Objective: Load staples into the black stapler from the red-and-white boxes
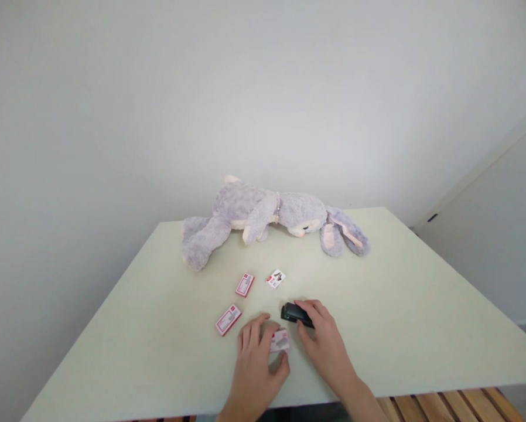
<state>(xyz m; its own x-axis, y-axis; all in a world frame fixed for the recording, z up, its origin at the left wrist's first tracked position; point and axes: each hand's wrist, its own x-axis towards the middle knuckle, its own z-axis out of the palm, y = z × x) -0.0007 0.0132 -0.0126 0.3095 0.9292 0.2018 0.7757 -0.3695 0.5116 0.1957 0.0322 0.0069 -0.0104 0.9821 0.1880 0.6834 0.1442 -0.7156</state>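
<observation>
Near the front of the table, my left hand is closed around a small white and pink staple box, thumb and fingers at its edges. To the right, my right hand grips a black stapler that lies on the tabletop; its rear end is hidden under the fingers. Left of my left hand lies a red and white staple box. Farther back is a smaller-looking red and white staple box, with a white packet bearing a dark picture beside it.
A lilac plush rabbit lies on its side along the back of the pale table, its ears to the right. Behind stands a plain wall. Wooden slats show below the front edge.
</observation>
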